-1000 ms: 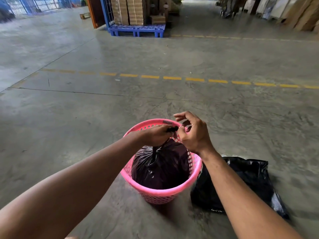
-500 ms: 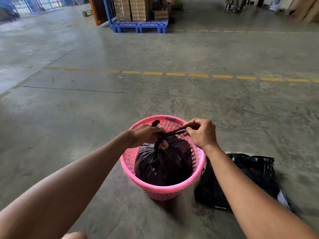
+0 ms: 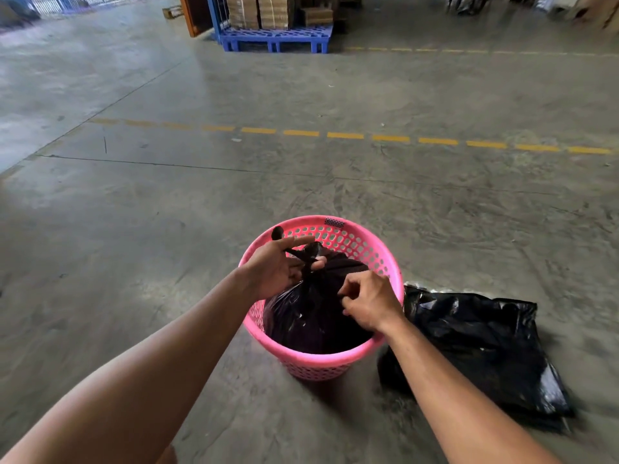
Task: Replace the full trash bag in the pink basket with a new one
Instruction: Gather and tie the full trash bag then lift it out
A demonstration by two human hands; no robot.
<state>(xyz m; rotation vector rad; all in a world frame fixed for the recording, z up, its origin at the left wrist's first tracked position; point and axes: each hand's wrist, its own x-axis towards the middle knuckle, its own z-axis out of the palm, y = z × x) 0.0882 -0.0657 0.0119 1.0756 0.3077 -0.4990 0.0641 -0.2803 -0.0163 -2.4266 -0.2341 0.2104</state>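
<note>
A pink perforated basket (image 3: 338, 361) stands on the concrete floor with a full black trash bag (image 3: 311, 316) inside it. The bag's neck is gathered and knotted at the top. My left hand (image 3: 279, 271) grips that knotted neck, with a strip of the bag sticking up past the fingers. My right hand (image 3: 370, 301) hovers over the right side of the bag with fingers curled, and I cannot see plastic between them. A flat, new black bag (image 3: 479, 343) lies on the floor just right of the basket.
A dashed yellow line (image 3: 345, 135) crosses the floor beyond the basket. Further back a blue pallet (image 3: 274, 38) carries stacked cardboard boxes. Bare concrete surrounds the basket on the left and front.
My right hand has let go of the bag's strand and dropped lower over the bag's right side. My left hand has shifted up on the knot and still holds it.
</note>
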